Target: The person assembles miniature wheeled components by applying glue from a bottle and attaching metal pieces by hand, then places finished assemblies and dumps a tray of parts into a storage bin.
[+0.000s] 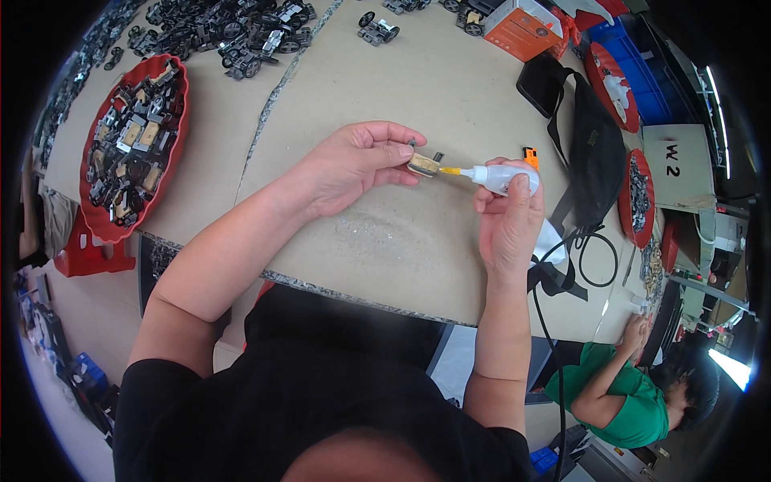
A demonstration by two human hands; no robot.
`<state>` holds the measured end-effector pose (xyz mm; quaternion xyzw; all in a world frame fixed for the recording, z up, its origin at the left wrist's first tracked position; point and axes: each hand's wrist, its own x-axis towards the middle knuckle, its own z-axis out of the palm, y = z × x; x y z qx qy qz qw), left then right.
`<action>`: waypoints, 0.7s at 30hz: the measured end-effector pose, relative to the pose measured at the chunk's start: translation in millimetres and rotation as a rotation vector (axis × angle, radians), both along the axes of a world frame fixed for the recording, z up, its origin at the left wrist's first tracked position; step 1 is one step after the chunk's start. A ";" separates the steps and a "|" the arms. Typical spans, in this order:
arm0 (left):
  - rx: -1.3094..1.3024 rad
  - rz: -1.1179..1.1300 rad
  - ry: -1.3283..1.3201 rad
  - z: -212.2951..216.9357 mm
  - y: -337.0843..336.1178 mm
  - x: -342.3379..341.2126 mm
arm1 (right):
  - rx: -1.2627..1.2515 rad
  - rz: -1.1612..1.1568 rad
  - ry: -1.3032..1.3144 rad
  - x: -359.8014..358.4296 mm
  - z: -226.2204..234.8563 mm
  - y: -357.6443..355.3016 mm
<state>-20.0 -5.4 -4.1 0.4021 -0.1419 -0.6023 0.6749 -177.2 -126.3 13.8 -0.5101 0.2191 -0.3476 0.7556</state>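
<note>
1. One part [423,165], small, tan with dark ends; held over the middle of the worktop [321,88], between the two hands.
2. One left hand [345,165]; grip clamped on the part's left end, between thumb and fingers.
3. One right hand [511,221]; grip clamped around the bottle.
4. One bottle [507,178], whitish, tilted nearly level; yellow tip [451,170] pointing left at the part. Contact between tip and part: cannot tell.
5. One red tray [184,112], scalloped rim, left side of the worktop; filled with tan, black and silvery pieces.
6. One heap [233,32] of dark wheeled pieces, far left.
7. One wheeled unit [377,30], right of the heap, apart from it.
8. One orange box [522,30], far right.
9. One black bag [596,149], strapped, right of the bottle; black cable [590,283] looped near it.
10. One orange item [531,157], upright, just beyond the bottle.
11. One person in green [618,398], lower right, arms toward the worktop.
</note>
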 end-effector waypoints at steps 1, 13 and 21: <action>0.000 -0.003 -0.009 0.4 -1.3 -0.8 | -0.058 0.004 -0.002 -0.7 -0.8 -0.5; 0.010 -0.009 -0.033 1.1 0.6 -1.5 | -0.347 0.008 0.005 -3.1 -8.5 3.2; 0.010 -0.001 -0.040 1.0 1.4 -1.7 | -0.448 0.015 0.027 -3.5 -10.7 2.9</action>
